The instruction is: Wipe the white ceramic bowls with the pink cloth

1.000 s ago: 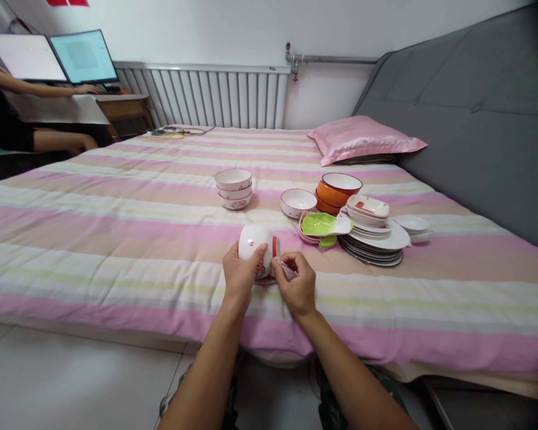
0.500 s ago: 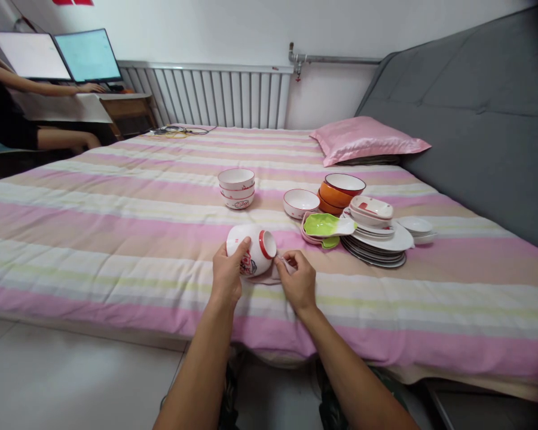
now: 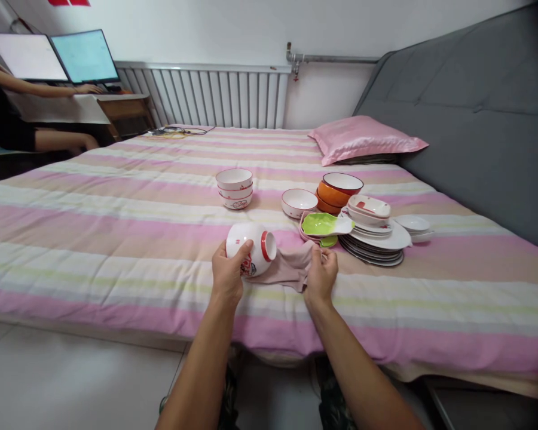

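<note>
A white bowl with a red foot ring and a red-and-black print is tipped on its side, its base facing right. My left hand grips it with the thumb across its outer wall. My right hand is closed on one end of a pinkish cloth. The cloth stretches from those fingers leftward to the bowl's underside, where its other end is hidden. Beyond the bowl stands a stack of white bowls with red rims, and a single matching bowl sits to its right.
Orange bowls, green leaf-shaped dishes, stacked plates and small white dishes stand right on the striped bed. A pink pillow lies behind. Cables lie far back; a person sits by monitors.
My right hand has moved right, away from the bowl, drawing the cloth out so more of it shows. My left hand and the bowl stay nearly in place.
</note>
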Demonstrator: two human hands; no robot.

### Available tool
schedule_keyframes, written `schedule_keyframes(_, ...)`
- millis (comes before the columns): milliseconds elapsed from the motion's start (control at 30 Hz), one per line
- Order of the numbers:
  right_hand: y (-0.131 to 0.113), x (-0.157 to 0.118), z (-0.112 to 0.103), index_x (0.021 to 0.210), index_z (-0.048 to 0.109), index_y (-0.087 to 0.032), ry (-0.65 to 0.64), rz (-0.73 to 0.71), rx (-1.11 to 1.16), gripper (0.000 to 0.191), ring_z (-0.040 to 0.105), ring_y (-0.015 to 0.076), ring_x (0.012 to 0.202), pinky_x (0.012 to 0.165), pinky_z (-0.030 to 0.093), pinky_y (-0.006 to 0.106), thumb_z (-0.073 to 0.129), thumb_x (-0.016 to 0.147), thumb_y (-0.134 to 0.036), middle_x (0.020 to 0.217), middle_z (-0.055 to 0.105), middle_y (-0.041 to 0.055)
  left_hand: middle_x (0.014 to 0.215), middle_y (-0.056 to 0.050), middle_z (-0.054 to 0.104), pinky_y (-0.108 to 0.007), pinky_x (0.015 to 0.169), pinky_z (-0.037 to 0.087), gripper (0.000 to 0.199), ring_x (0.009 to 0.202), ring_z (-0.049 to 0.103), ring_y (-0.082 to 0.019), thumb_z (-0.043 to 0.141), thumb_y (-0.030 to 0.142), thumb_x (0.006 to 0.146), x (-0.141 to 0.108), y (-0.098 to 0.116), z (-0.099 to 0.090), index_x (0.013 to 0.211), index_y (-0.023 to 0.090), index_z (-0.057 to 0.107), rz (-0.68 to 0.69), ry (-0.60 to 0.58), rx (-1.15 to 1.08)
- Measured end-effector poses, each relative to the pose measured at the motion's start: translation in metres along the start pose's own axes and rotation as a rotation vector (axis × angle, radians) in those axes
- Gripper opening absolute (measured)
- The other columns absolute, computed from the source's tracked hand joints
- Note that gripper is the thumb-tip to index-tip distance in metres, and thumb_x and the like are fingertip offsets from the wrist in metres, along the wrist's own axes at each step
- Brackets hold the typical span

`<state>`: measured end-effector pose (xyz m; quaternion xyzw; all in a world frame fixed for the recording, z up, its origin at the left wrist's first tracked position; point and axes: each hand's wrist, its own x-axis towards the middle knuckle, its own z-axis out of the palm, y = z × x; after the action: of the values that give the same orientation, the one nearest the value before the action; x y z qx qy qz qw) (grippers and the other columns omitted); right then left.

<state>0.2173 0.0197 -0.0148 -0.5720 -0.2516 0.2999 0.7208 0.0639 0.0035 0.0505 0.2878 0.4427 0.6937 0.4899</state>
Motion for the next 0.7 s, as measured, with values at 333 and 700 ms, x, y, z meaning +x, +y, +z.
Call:
schedule_keyframes(333, -0.014, 0.024, -0.016, 0.081, 0.048, -0.019, 0.202, -0.065, 0.017, 0.029, 0.051, 0.0115, 0.067, 0.063, 0.043, 0.024, 0.058, 0.075, -0.046, 0.074, 0.051, -0.0034, 0.059, 0.004, 0.049, -0.02, 0.049, 0.035, 0.034, 0.054, 0.044, -0.008, 0.076, 0.041, 0.06, -0.006, -0.003, -0.003, 0.068, 0.014, 0.057, 0.352, -0.14, 0.667)
schedule_keyframes(700, -0.025, 0.005, -0.006, 0.083, 0.047, -0.02, -0.115, -0.045, 0.264, 0.033, 0.047, 0.0065, 0.051, 0.051, 0.04, 0.017, 0.058, 0.079, -0.051, 0.062, 0.046, -0.0087, 0.054, 0.005, 0.042, -0.023, 0.053, 0.025, 0.035, 0.052, 0.041, -0.011, 0.065, 0.042, 0.072, -0.014, -0.018, 0.007, 0.06, 0.019, 0.041, 0.494, -0.387, 1.212)
